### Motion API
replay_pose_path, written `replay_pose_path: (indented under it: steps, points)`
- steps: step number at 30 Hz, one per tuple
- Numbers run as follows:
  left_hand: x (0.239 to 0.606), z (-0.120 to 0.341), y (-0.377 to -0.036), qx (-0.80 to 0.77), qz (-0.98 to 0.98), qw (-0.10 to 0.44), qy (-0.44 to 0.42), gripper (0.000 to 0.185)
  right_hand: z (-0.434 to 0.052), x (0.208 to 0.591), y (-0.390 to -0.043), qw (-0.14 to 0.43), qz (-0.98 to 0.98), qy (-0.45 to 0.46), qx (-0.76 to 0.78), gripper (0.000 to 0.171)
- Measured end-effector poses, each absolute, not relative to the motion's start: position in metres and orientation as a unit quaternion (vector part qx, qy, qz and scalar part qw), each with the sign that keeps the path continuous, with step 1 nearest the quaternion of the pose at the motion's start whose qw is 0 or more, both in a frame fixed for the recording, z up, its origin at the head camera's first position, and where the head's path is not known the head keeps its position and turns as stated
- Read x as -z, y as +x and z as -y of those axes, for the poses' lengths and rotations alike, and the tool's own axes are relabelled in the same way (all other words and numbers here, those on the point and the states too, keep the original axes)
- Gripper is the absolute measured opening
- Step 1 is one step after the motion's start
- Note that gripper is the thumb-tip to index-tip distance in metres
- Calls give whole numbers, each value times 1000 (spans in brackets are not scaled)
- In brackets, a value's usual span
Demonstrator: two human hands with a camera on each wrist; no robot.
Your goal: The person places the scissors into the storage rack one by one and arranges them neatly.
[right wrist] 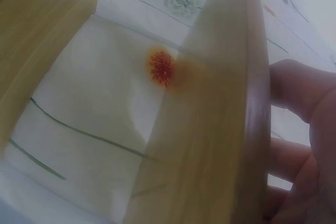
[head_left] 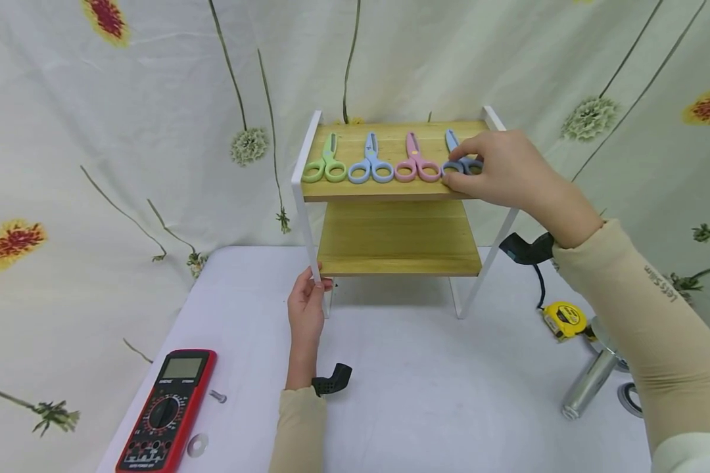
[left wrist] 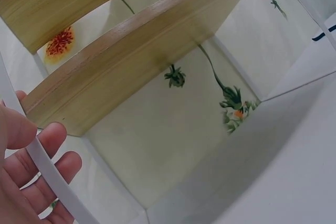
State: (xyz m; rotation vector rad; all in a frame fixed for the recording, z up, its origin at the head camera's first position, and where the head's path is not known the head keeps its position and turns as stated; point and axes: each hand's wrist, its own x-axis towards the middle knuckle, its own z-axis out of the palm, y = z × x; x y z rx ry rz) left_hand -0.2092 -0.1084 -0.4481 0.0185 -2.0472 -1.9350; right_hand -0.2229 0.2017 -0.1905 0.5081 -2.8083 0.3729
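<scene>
A two-tier wooden shelf with a white metal frame stands on the table. My left hand grips the frame's left upright; the left wrist view shows the thumb and fingers on either side of the white bar. On the top board lie green scissors, light blue scissors, pink scissors and darker blue scissors in a row, blades toward the back. Over the darker blue pair's handles, my right hand pinches with thumb and fingers, partly covering them. The right wrist view hides these scissors behind the board edge.
A red multimeter, a bolt and a washer lie at the left. Beyond the shelf's right side are a yellow tape measure, a metal tube and a dark ring. Floral cloth hangs behind.
</scene>
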Motion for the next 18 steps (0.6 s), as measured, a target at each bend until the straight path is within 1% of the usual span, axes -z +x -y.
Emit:
replay_pose_path:
  steps: [2,4,6,10,12,15,18]
  points:
    - [449,109,-210,682,713,163,4,39,-202,192,-222,144,963,186,-134,37]
    - [449,109,-210,688,707,164,1,39,-202,195,-221,174,951,209,-149,35]
    - [451,109,-210,691,704,164,-2,40,-203,204,-217,232,923,253,-177,33]
    - [454,110,-208,683,712,160,-8,44,-201,238,-201,382,823,346,-237,25]
    - [453,111,-207,677,720,153,-15,47,-197,259,-189,428,778,375,-266,23]
    - [453,114,-206,667,731,135,-34,53,-191,291,-171,447,740,401,-303,25]
    - [452,120,-204,648,752,111,-49,57,-191,325,-159,426,738,419,-312,34]
